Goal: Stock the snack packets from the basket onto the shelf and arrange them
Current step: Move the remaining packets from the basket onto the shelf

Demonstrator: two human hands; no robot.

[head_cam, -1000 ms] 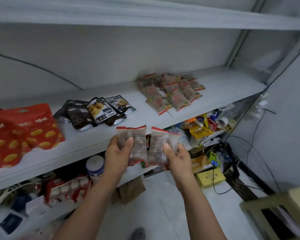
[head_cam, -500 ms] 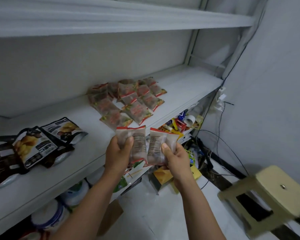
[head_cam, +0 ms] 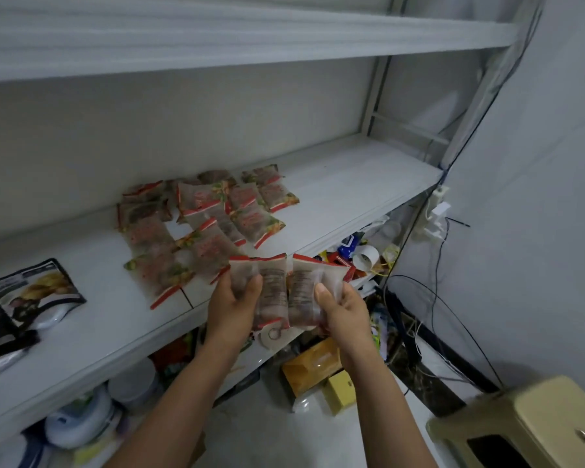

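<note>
My left hand grips a clear snack packet with red edges, thumb on its front. My right hand grips a second matching packet right beside it. Both packets are upright, back side toward me, just in front of the white shelf edge. Several of the same red-edged packets lie flat in rows on the shelf behind my hands. The basket is out of view.
Black snack bags lie at the shelf's left. The lower shelf holds tubs, tape rolls and boxes. A beige plastic stool stands at lower right. Cables hang along the right wall. The shelf's right end is bare.
The view has swung right: the red bags have left the frame and the black bags slid to the left edge. My hands still hold both packets, now nearer the red-edged rows.
</note>
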